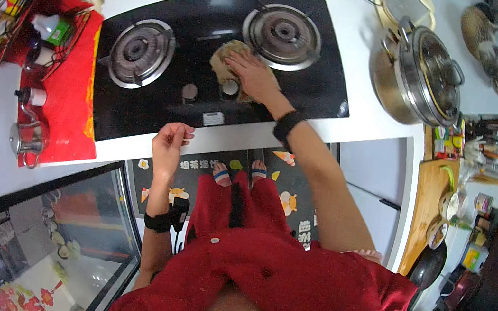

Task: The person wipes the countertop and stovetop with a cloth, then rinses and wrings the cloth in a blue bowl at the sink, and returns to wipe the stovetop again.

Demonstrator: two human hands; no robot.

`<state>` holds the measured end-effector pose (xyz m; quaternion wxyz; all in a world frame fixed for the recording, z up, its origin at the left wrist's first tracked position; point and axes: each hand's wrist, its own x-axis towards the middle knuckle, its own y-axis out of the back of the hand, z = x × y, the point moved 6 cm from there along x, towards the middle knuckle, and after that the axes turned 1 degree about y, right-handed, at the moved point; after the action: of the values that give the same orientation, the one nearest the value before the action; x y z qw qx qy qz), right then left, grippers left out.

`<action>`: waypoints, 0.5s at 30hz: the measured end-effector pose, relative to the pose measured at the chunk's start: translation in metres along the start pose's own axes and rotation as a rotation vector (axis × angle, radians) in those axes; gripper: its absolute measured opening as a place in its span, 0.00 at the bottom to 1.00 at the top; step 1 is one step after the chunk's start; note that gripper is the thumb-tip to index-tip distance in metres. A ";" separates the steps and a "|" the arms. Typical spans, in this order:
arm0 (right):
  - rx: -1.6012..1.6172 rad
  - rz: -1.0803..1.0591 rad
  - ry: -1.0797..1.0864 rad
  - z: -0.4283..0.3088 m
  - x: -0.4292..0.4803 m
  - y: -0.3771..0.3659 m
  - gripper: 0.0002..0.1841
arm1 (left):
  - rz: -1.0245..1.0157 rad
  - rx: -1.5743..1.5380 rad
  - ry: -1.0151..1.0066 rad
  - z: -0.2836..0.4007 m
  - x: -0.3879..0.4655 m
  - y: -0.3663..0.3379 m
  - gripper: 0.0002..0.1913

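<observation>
My right hand presses a tan cloth flat on the black glass gas cooktop. The cloth lies just left of the right burner and reaches down beside a round control knob. A second knob stands to the left of it. My left hand hovers by the front edge of the cooktop, its fingers curled and thumb near the fingertips. Nothing shows clearly in it. The left burner lies farther up and to the left, apart from both hands.
A large lidded steel pot stands right of the cooktop. On the left, a red mat carries a glass teapot and a wire rack of bottles. A wooden cutting board and a black wok lie along the right counter.
</observation>
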<state>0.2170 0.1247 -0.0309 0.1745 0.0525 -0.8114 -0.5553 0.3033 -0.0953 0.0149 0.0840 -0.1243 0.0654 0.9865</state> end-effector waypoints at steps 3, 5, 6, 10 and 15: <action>-0.012 0.037 -0.028 -0.001 -0.019 -0.003 0.25 | -0.080 -0.014 -0.012 0.006 0.007 -0.026 0.07; 0.005 0.072 -0.016 -0.017 -0.055 0.030 0.24 | -0.103 -0.025 -0.014 0.005 0.007 -0.038 0.07; 0.073 0.091 -0.019 -0.002 -0.068 0.042 0.22 | -0.125 0.025 -0.035 0.012 0.005 -0.045 0.07; -0.257 0.221 -0.195 0.109 -0.124 0.062 0.22 | -0.143 0.026 -0.053 0.014 0.001 -0.049 0.09; -0.377 0.223 -0.550 0.167 -0.154 0.082 0.24 | -0.013 0.006 0.003 0.003 -0.013 -0.021 0.08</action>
<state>0.3124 0.3459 -0.0436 0.0154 -0.2211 -0.7118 -0.6665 0.3186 -0.0762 0.0192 0.0905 -0.1261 0.0675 0.9856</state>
